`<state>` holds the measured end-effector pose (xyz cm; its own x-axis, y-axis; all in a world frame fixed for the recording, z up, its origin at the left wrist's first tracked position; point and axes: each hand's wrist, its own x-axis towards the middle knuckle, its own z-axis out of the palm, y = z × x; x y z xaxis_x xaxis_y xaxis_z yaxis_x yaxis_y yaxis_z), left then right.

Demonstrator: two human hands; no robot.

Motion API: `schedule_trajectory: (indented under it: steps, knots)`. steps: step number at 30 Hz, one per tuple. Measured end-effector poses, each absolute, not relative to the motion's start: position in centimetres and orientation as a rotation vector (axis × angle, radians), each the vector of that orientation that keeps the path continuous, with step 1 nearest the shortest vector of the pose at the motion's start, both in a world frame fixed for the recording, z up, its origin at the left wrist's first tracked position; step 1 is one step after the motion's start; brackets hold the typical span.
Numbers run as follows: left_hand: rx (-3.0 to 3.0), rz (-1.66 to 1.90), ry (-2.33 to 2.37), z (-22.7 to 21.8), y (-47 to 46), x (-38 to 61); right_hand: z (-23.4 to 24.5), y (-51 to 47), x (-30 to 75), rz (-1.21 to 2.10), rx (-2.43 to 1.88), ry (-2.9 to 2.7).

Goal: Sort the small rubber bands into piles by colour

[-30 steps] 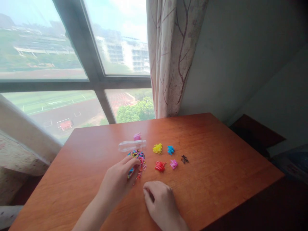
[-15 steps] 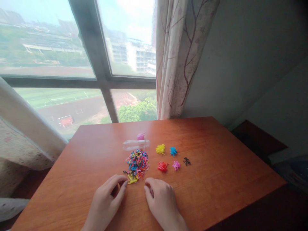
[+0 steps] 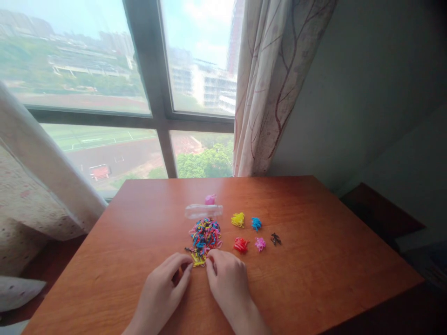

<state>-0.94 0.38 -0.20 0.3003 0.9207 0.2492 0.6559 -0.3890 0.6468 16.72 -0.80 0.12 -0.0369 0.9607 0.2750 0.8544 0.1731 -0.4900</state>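
Right hand [image 3: 228, 275] has moved in opposite our left hand [image 3: 161, 283], at the mixed rubber bands [image 3: 206, 234] on the table [image 3: 307, 279]; both now reach them, narrowly curled; any hold, we cannot tell.

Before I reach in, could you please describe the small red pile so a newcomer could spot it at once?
On the brown table before the window, find the large multicoloured heap. The red pile lies just right of that, with the yellow pile behind it and the pink pile to its right; it alone is plain red.
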Motion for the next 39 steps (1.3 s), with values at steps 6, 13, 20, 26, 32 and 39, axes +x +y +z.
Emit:
schedule_trajectory:
  steps: [6,13,20,26,32,39]
  knots:
    - [2.167,0.840,1.407,-0.4,0.2,-1.0,0.0,-1.2,17.7,0.282,-1.614,-1.838]
    - [2.181,0.837,1.406,-0.4,0.3,-1.0,0.1,-1.8,18.8,0.316,-1.539,-1.760]
    - [2.217,0.812,1.410,0.0,0.2,-0.8,-0.9,-2.3,24.6,0.259,-1.662,-1.568]
    - [2.235,0.802,1.417,0.0,0.3,-0.7,-1.9,-2.3,29.6,0.119,-1.802,-1.478]
    - [2.237,0.772,1.421,-0.4,0.3,-0.9,-2.5,-2.3,30.6,0.098,-1.838,-1.492]
    - [2.219,0.803,1.436,-0.4,0.4,-1.1,-2.0,-2.6,27.6,0.230,-1.720,-1.523]
